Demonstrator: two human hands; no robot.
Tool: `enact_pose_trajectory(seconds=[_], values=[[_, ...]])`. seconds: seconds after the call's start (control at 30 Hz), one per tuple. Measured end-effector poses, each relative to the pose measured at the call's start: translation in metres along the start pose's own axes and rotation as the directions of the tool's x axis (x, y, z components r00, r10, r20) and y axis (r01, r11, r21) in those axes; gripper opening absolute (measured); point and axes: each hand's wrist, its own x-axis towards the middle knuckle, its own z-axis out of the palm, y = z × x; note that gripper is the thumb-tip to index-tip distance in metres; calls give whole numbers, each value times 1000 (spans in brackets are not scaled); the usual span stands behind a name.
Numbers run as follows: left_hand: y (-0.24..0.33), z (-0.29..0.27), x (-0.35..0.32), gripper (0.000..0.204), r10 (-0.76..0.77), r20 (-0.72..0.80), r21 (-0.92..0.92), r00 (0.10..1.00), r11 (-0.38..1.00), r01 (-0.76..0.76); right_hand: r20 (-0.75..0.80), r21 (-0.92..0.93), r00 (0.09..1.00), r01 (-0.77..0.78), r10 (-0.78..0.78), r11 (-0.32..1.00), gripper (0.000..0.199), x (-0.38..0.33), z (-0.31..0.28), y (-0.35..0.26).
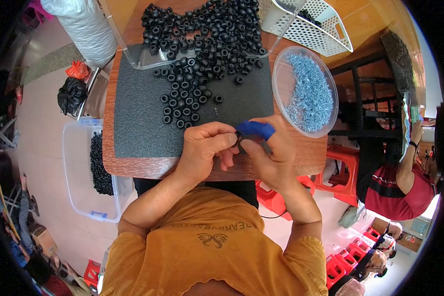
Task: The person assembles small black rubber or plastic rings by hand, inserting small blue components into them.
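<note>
Black rings (181,77) heaped on the table (308,152) seem left to work; left hand (200,150) and right hand (277,157) pinch one dark piece (239,140), fingers (224,142) nearly closed. What is finished, I cannot tell.

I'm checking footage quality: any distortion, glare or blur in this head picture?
Head view: fisheye distortion bows the front edge of the wooden table, with black corners; head view: light washes out the floor at lower right, and glints speckle the blue beads; head view: the black piece at the fingers is too small and covered to judge blur.

Bare mat (137,111) left, rings (221,45) ahead
</note>
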Motion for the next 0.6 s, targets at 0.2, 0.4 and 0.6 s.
enact_pose_trajectory(seconds=[0.2, 0.4, 0.6], values=[[-3, 4, 1, 13, 66, -58, -48, 996, 996, -69, 88, -146, 993, 93, -81, 985, 39, 4, 0, -2], [-4, 9, 2, 12, 105, -50, -53, 993, 993, -108, 90, -312, 961, 278, -263, 908, 37, -2, 14, 11], [-7, 7, 1, 12, 121, -30, -19, 992, 992, -122, 106, -363, 924, 380, -368, 851, 29, 1, 17, 15]])
